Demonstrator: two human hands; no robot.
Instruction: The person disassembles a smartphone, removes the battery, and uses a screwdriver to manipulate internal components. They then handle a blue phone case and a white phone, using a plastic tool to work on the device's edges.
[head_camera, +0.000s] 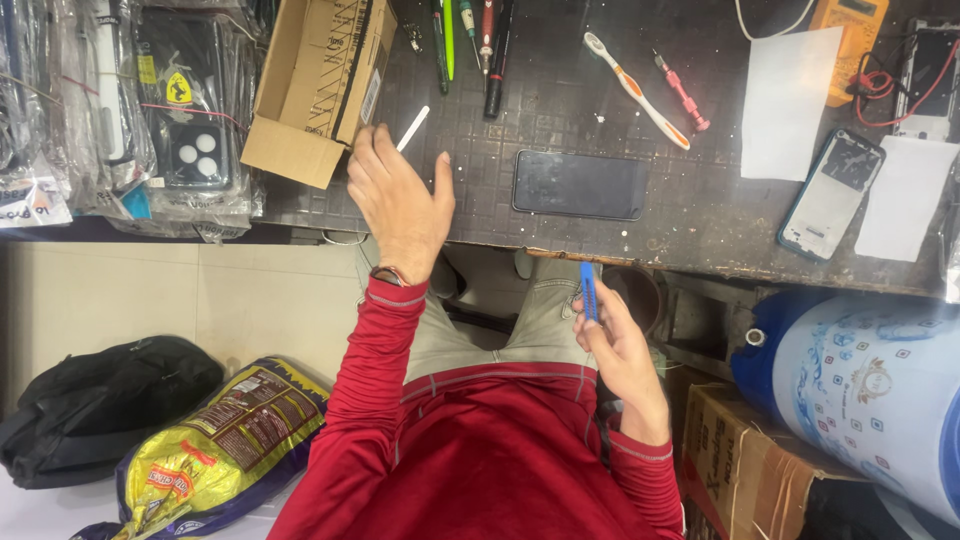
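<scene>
My left hand (398, 198) is raised at the near edge of the dark work mat (570, 110), pinching a thin white stick (412, 128) between its fingertips, right beside an open cardboard box (318, 80). My right hand (618, 345) rests over my lap below the bench edge and holds a small blue tool (588, 290) upright. A dark phone (580, 184) lies flat on the mat between the two hands, untouched.
Pens and drivers (470, 40), a toothbrush (636, 90), a red screwdriver (682, 92), white paper sheets (788, 100), an opened phone body (832, 194) and a yellow multimeter (848, 40) lie on the bench. Bagged phone cases (130, 110) hang left. A patterned water cooler jug (870, 390), black bag (100, 405) and yellow sack (220, 440) sit below.
</scene>
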